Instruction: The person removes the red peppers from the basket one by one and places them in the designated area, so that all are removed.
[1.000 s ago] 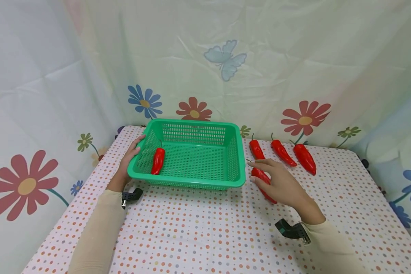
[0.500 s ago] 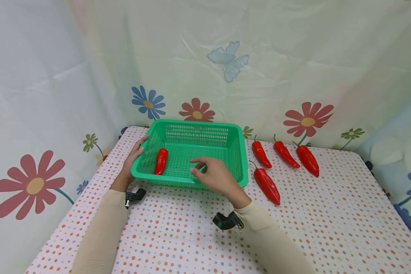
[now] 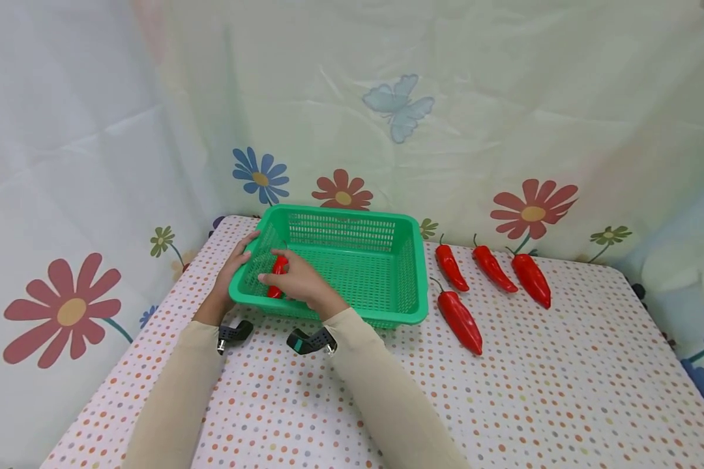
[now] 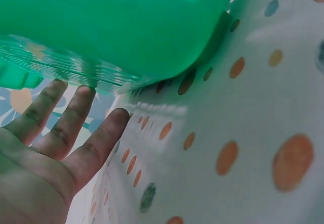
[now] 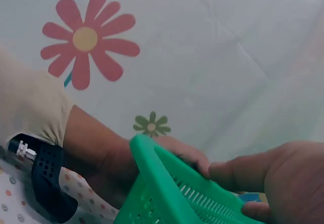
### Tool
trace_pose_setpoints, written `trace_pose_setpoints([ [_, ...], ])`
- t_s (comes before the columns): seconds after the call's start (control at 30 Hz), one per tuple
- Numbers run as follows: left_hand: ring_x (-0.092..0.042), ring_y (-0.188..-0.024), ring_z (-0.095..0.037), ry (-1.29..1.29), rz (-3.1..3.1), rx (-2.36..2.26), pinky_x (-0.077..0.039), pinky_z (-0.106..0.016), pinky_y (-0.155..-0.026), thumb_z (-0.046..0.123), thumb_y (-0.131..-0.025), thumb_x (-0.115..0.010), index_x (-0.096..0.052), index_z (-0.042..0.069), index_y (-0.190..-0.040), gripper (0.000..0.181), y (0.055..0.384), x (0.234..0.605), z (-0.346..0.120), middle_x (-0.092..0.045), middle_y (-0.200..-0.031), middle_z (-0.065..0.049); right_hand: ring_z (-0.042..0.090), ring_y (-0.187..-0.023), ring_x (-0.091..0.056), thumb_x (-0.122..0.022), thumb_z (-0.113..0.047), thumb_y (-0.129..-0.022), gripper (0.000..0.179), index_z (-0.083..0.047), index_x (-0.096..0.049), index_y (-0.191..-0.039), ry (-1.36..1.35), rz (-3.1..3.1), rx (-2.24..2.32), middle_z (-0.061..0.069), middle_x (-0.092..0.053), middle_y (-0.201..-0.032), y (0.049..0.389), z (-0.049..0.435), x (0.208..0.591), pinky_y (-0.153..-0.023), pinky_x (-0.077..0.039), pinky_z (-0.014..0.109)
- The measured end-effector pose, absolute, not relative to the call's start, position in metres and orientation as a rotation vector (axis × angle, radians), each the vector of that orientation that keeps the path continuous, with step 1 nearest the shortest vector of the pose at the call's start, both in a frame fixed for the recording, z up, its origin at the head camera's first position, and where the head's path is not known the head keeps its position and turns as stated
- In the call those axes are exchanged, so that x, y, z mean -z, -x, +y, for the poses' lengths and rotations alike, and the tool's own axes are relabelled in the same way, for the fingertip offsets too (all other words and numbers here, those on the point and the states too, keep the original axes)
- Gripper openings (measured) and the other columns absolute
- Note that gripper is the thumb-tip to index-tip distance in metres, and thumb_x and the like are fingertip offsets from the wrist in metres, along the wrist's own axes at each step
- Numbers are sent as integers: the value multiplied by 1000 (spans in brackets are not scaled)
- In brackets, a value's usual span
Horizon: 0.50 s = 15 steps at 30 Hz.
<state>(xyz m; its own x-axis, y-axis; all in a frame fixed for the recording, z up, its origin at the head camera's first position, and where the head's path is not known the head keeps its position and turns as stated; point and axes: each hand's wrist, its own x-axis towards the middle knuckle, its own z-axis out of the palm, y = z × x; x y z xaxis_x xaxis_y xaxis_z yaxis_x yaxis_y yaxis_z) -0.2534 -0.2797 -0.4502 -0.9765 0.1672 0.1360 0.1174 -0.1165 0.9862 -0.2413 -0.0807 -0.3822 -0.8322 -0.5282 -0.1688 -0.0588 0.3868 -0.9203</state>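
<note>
A green plastic basket [image 3: 381, 315] stands on the dotted table, with one red chili pepper [image 3: 279, 266] lying at its left end. My right hand [image 3: 300, 279] reaches into the basket over that pepper and hides part of it. Thumb and forefinger are spread apart on either side of it. Against the outside of the basket's left wall rests my left hand [image 3: 227, 279]. In the left wrist view its fingers [image 4: 71, 118] are nearly straight, tips right at the slotted wall. The right wrist view shows my right hand [image 5: 288, 178] beyond the basket rim [image 5: 157, 178]; the pepper is out of that view.
Right of the basket several more red chili peppers lie on the table: a near one [image 3: 460, 322], and behind it a small one [image 3: 452, 267], another [image 3: 495, 268] and a wider one [image 3: 531, 280]. A flower-printed curtain [image 3: 446, 143] hangs behind the table.
My right hand has left the near pepper on the right and moved left across the basket to the pepper inside, carrying nothing. My left hand stays at the basket's left wall.
</note>
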Motion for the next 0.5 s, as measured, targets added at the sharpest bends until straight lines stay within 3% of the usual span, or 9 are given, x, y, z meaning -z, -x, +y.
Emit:
trace_pose_setpoints([
  [0.07,-14,-149,-35,-322,2061,-2314,-15,-58,-119,22,-106,-21,-18,22,-158,52,250,448,-279,-8,-165,-7,32,-95,-62,-68,-33,-93,73,-22,-31,-154,467,2229,1386,18,-46,-147,244,-87,383,-73,-53,37],
  [0.13,-13,-150,-35,-325,2056,-2323,-14,-59,-119,21,-106,-22,-18,22,-158,52,248,447,-278,-7,-166,-8,30,-109,-59,-67,-32,-93,76,-20,-28,-156,472,2284,1268,16,-42,-151,247,-91,384,-83,-53,40],
  [0.27,-11,-150,-37,-338,2063,-2320,-12,-61,-118,21,-105,-24,-19,20,-157,52,246,445,-275,-8,-166,-9,32,-139,-35,-66,-35,-92,78,-20,-26,-157,512,2389,949,12,-41,-153,251,-91,389,-104,-41,45],
  [0.5,-11,-150,-35,-339,2090,-2311,-11,-60,-118,21,-105,-23,-20,21,-157,53,250,448,-276,-9,-166,-7,32,-147,-28,-51,-29,-98,62,-21,-30,-156,618,2400,688,4,-38,-158,255,-94,396,-116,-29,46],
])
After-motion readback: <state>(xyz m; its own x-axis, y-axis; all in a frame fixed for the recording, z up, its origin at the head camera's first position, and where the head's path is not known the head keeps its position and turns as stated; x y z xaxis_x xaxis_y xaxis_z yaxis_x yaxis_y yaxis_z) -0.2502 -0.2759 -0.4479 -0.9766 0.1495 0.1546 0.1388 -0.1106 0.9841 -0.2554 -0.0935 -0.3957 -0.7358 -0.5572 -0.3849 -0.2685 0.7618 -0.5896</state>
